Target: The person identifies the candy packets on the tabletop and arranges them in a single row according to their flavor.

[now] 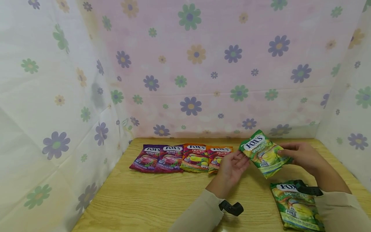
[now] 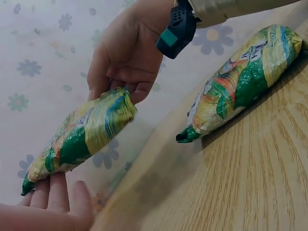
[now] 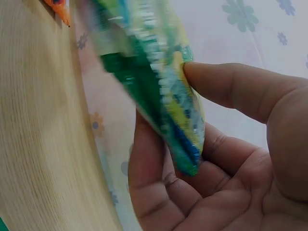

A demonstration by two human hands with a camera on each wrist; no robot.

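A green FOX'S candy bag (image 1: 262, 154) is held above the right part of the table, tilted. My right hand (image 1: 304, 158) pinches its right edge; in the right wrist view the thumb (image 3: 226, 86) presses one face and the fingers lie behind the other. The left hand (image 1: 232, 169) is at the bag's left side, its fairly straight fingers (image 2: 57, 192) touching the underside, the thumb apart from it. A second green candy bag (image 1: 298, 206) lies on the table below my right wrist, partly hidden by the sleeve.
Two purple Berries bags (image 1: 169, 159) and two orange Fruits bags (image 1: 195, 158) lie in an overlapping row at the back of the wooden table (image 1: 139, 199). Flower-patterned cloth (image 1: 191, 42) surrounds the table at the back and sides.
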